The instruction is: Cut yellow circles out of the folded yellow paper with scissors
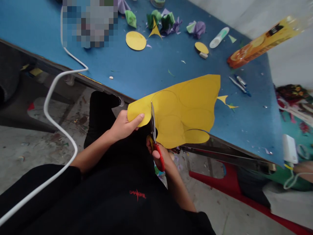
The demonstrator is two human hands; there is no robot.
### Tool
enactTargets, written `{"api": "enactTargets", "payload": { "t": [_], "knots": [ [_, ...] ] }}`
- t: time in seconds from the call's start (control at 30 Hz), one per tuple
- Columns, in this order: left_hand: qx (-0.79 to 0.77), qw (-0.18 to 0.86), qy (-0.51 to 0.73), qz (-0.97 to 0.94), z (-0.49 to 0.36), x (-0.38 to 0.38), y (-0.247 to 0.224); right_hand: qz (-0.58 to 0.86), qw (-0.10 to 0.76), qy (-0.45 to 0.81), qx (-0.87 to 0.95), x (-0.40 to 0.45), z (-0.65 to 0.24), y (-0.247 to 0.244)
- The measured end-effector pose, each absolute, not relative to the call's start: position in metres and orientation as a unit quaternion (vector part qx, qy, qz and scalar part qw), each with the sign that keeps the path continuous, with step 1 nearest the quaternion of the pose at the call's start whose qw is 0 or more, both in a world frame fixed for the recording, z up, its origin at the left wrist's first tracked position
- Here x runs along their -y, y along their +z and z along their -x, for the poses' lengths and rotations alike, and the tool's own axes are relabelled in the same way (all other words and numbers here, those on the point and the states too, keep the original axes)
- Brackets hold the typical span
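Observation:
A sheet of yellow paper [195, 101] with drawn circle outlines lies partly on the table and juts over its near edge. My left hand [126, 125] pinches its left end, a rounded lobe, between thumb and fingers. Red-handled scissors [160, 158] are in my right hand [155, 151], below the sheet. Their blades [153, 120] point up, with the paper at the left lobe's curved edge between or beside them; how far they are apart I cannot tell. Part of my right hand is hidden behind the handles and paper.
On the blue table [102, 71] lie a yellow paper circle [136, 40], crumpled green and purple paper [167, 21], pens [239, 85] and a smaller yellow disc [201, 47]. An orange drink bottle [261, 42] stands at the right. A white cable [52, 88] runs along my left.

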State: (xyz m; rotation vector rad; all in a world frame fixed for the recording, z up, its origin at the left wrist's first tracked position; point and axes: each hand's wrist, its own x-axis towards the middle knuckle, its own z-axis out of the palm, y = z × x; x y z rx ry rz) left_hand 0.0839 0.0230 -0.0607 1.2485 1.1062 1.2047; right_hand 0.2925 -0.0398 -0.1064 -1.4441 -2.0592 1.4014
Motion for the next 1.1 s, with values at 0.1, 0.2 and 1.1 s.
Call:
{"api": "enactTargets", "payload": {
  "t": [0.1, 0.2, 1.1],
  "knots": [
    [-0.458, 0.519, 0.49, -0.53, -0.081, -0.025, -0.059, 0.496, 0.154, 0.498, 0.694, 0.039, -0.293, -0.104],
    [-0.46, 0.527, 0.475, -0.534, -0.078, -0.027, -0.057, 0.506, 0.145, 0.498, 0.689, 0.037, -0.292, -0.096],
    [-0.442, 0.536, 0.392, -0.603, -0.049, -0.047, -0.043, 0.511, 0.141, 0.414, 0.74, 0.033, -0.3, -0.079]
  ]
}}
